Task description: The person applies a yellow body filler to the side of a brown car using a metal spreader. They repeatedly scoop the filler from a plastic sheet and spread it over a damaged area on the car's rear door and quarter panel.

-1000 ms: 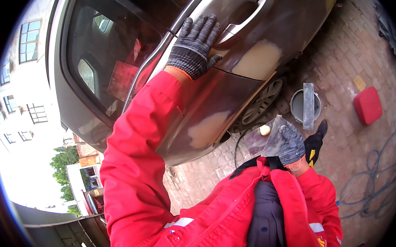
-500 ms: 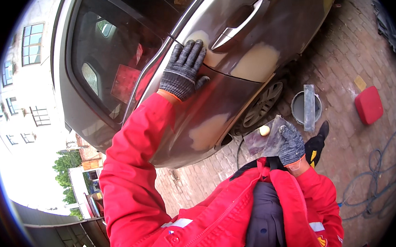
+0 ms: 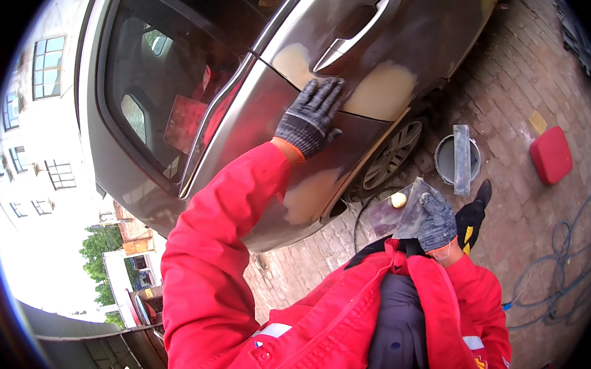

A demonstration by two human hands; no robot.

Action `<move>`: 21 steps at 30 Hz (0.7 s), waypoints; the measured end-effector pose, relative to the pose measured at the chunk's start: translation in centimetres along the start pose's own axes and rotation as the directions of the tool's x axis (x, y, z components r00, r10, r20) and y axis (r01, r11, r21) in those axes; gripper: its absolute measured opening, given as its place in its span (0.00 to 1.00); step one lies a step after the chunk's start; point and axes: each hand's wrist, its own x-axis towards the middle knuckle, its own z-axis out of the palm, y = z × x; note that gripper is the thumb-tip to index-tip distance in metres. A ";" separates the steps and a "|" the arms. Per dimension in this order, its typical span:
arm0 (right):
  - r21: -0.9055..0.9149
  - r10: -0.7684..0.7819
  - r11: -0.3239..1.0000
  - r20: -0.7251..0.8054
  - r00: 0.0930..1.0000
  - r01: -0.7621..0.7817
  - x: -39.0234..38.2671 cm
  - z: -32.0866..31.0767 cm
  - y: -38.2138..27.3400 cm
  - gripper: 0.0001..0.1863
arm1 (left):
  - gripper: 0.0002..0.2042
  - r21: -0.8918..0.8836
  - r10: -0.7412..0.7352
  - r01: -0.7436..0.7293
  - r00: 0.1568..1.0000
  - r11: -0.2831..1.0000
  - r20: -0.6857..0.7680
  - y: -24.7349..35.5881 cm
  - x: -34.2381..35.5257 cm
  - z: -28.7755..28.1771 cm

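My left hand, in a grey knit glove, lies flat with fingers stretched on the car's rear door, just below the silver handle and between pale sanded filler patches. My right hand, also gloved, grips a translucent plate with a round lump of cream putty on it, low in front of my red jacket. The car's wheel shows beneath the door.
A grey bucket with a long flat board across it stands on the brick paving. Beside it are a red pad, a small tan square and looped hose. A building and trees show at left.
My left hand has slid down the door from beside the handle, then moved right, uncovering the upper filler patch. My right hand and the plate have barely moved.
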 end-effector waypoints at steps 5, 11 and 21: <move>0.257 0.158 0.953 0.025 0.987 -0.160 -0.4 -1.7 2.2 0.15 | 0.41 -0.052 0.036 -0.038 0.998 0.998 -0.042 -0.3 0.9 -0.6; 0.184 0.090 0.978 0.036 0.995 -0.095 -0.2 -1.3 0.9 0.15 | 0.40 0.083 0.024 -0.025 1.000 0.996 0.020 -3.1 -1.8 -3.3; -0.262 -0.080 0.961 0.053 0.995 0.091 0.4 -0.7 1.0 0.17 | 0.42 0.210 -0.179 0.186 0.983 0.960 -0.050 -5.0 -2.0 -5.8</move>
